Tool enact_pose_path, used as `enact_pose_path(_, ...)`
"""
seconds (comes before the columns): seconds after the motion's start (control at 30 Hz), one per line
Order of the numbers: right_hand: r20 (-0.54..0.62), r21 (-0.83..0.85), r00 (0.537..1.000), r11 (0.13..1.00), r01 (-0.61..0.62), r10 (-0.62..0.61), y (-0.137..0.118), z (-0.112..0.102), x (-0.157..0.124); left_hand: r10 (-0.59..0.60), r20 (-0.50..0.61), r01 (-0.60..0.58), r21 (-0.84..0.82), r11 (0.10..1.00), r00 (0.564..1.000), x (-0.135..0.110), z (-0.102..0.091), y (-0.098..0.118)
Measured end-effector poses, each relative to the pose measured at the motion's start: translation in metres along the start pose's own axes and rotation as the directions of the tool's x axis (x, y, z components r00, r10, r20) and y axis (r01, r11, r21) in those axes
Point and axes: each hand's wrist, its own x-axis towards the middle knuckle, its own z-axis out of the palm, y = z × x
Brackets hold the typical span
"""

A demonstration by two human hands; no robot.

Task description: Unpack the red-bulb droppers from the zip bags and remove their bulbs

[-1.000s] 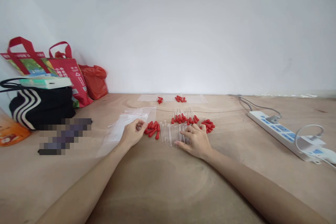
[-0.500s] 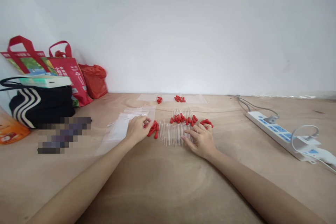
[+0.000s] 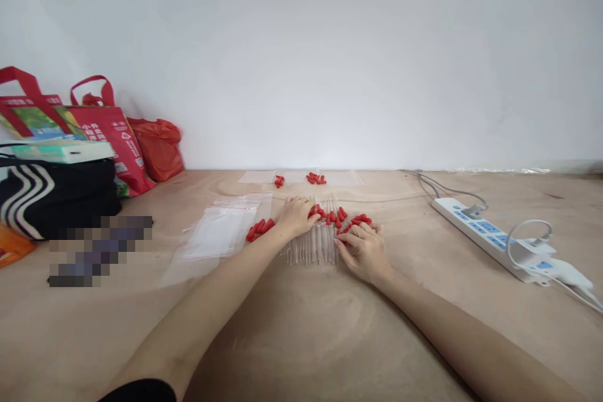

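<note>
Several thin clear glass tubes (image 3: 313,248) lie side by side on the table, with dropper-like red rubber bulbs (image 3: 332,217) on slim tubes just behind them. My left hand (image 3: 296,216) reaches over the left end of the row. Its curled fingertips are among the bulbs, and what they grip is hidden. At the right end rests my right hand (image 3: 367,252), thumb and forefinger drawn together beside the last tubes, close to a red bulb. Whether something is pinched there is too small to tell. Loose red bulbs (image 3: 260,230) form a small pile left of the tubes.
Clear zip bags (image 3: 211,229) lie to the left, and more clear bags (image 3: 294,176) with red bulbs are by the wall. A power strip (image 3: 487,235) with cables stands right. A black bag (image 3: 61,198), red bags (image 3: 155,144) and a blurred-out dark object (image 3: 101,251) are left.
My left hand has moved right, from the left pile of bulbs to the bulbs behind the tubes. My right hand stays near the row's right end, its fingers drawn closer together. The view has shifted slightly.
</note>
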Motion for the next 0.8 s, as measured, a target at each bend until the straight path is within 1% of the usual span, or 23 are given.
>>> enact_pose_path(0.07, -0.005, 0.004, 1.0, 1.0, 0.002, -0.002, 0.0, 0.0, 0.0, 0.006, -0.038, -0.005, 0.007, 1.0, 0.999, -0.001, 0.001, 0.002)
enact_pose_path(0.17, -0.024, 0.008, 1.0, 1.0, 0.002, -0.002, 0.0, 0.0, 0.0, -0.013, -0.111, 0.014, 0.014, 1.0, 0.994, -0.009, -0.005, 0.002)
enact_pose_path(0.23, -0.039, 0.014, 0.999, 1.0, -0.001, 0.002, 0.0, 0.0, 0.0, -0.037, -0.18, 0.036, -0.01, 0.999, 0.983, -0.021, -0.013, -0.001)
enact_pose_path(0.3, -0.053, 0.031, 0.999, 1.0, -0.003, 0.004, 0.001, 0.001, -0.001, -0.053, -0.275, 0.027, -0.096, 0.995, 0.96, -0.038, -0.021, -0.004)
enact_pose_path(0.33, -0.056, 0.042, 0.998, 0.999, 0.002, 0.001, 0.001, 0.001, -0.001, -0.056, -0.325, 0.005, -0.158, 0.987, 0.944, -0.049, -0.024, -0.005)
enact_pose_path(0.4, -0.053, 0.05, 0.998, 0.998, 0.028, -0.025, 0.0, 0.002, -0.001, -0.036, -0.369, -0.061, -0.247, 0.967, 0.929, -0.07, -0.028, -0.008)
enact_pose_path(0.47, -0.032, 0.038, 0.997, 0.996, 0.078, -0.077, -0.003, 0.001, -0.001, 0.01, -0.399, -0.14, -0.299, 0.944, 0.917, -0.088, -0.029, -0.009)
enact_pose_path(0.53, 0.006, 0.021, 0.99, 0.99, 0.14, -0.14, -0.007, 0.001, 0.0, 0.081, -0.443, -0.248, -0.333, 0.91, 0.893, -0.099, -0.028, -0.009)
enact_pose_path(0.6, 0.04, 0.025, 0.979, 0.98, 0.199, -0.2, -0.011, 0.002, 0.001, 0.156, -0.483, -0.354, -0.352, 0.867, 0.862, -0.104, -0.027, -0.007)
enact_pose_path(0.67, 0.054, 0.05, 0.968, 0.969, 0.241, -0.244, -0.013, 0.004, 0.002, 0.215, -0.505, -0.431, -0.36, 0.827, 0.836, -0.103, -0.026, -0.004)
enact_pose_path(0.73, 0.05, 0.086, 0.964, 0.962, 0.257, -0.262, -0.013, 0.007, 0.002, 0.258, -0.505, -0.475, -0.367, 0.799, 0.824, -0.101, -0.025, -0.002)
enact_pose_path(0.8, 0.044, 0.116, 0.965, 0.961, 0.253, -0.259, -0.013, 0.008, 0.002, 0.281, -0.488, -0.487, -0.371, 0.79, 0.827, -0.101, -0.026, -0.001)
